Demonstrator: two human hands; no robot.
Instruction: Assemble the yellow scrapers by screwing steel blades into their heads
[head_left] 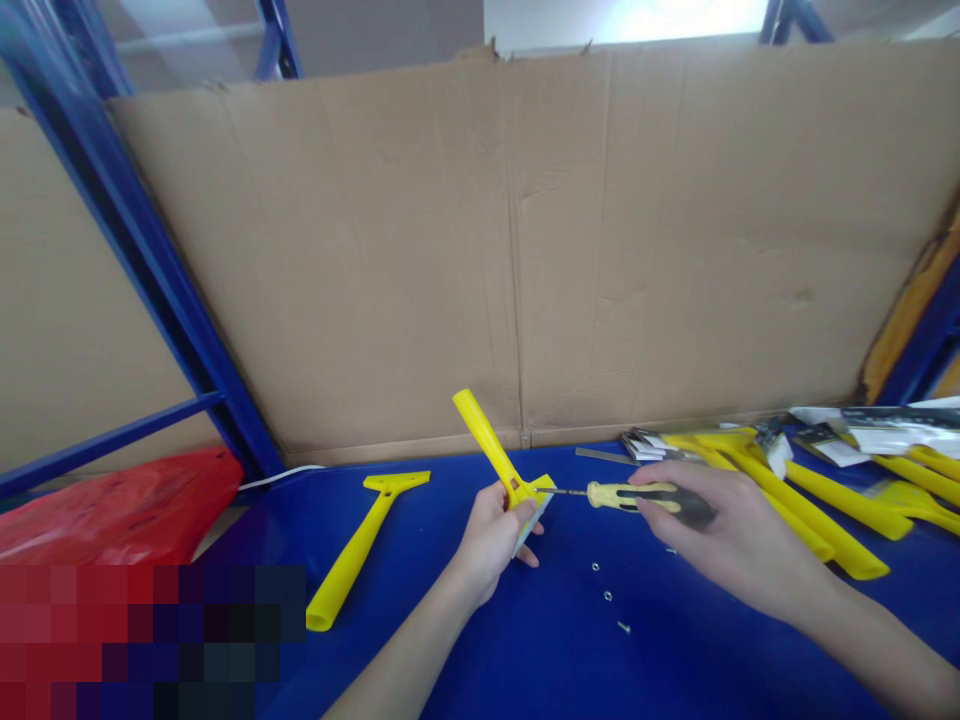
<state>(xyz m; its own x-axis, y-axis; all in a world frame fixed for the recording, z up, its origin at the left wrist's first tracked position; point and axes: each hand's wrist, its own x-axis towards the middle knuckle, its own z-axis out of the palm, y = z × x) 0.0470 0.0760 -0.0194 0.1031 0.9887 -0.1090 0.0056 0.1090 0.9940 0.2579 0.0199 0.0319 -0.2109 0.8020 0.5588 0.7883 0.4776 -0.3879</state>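
Note:
My left hand [491, 540] is closed around the head of a yellow plastic scraper [486, 432], whose handle points up and to the left. A pale flat blade [531, 522] shows along the head's lower edge. In my right hand [724, 525] is a screwdriver [611, 496] with a yellow and black handle, held level. Its tip meets the scraper head near a screw hole; the screw itself is too small to make out. Below, on the blue table, lie two nuts, one nut [595, 567] above the other, and a small screw [624, 627].
Another yellow scraper [352, 550] lies on the blue table [540, 650] at the left. Several yellow scrapers [817, 500] and packaging [900, 432] are piled at the right. A red bag [150, 510] sits far left. Cardboard [390, 270] stands behind, between blue posts.

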